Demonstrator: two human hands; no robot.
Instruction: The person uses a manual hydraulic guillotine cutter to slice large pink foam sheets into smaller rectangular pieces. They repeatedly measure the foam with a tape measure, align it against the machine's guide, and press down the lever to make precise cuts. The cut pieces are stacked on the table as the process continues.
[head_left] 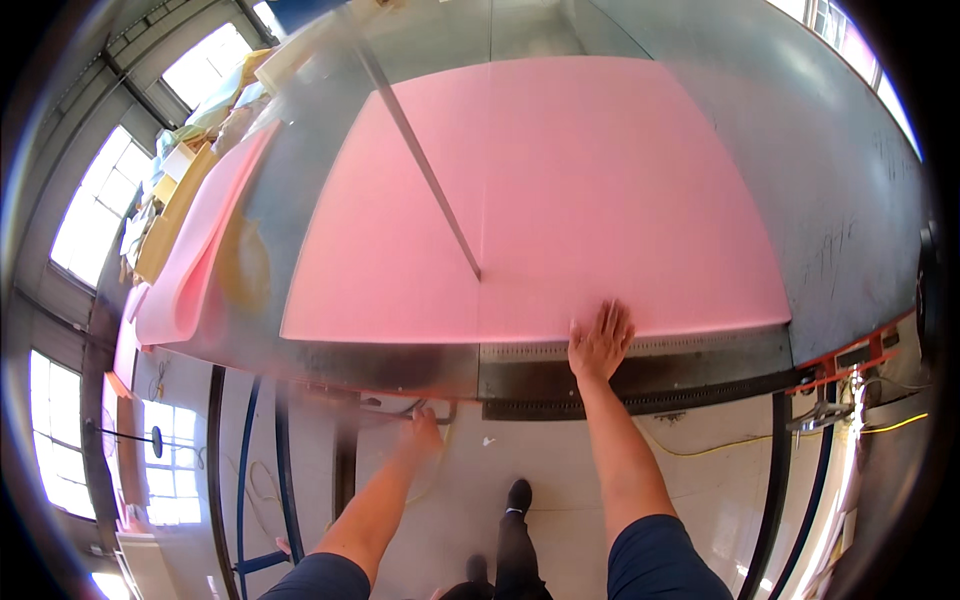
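Note:
A large pink foam sheet (560,200) lies flat on the grey metal table (850,230), its near edge close to a ruled strip (700,345) along the front. My right hand (602,340) rests on that near edge, fingers stretched forward and palm down, holding nothing. Below the front edge of the table, my left hand (425,432) is curled at a dark bent handle or bar (395,408); blur hides just what its fingers grip. A thin straight metal bar (420,160) comes down from the top and meets the sheet left of its middle.
A folded pink foam piece (205,240) lies at the table's left edge. Behind it are stacked yellowish and white sheets (175,215). Dark and blue table legs (248,480) stand below on both sides. A yellow cable (700,453) runs across the floor at the right.

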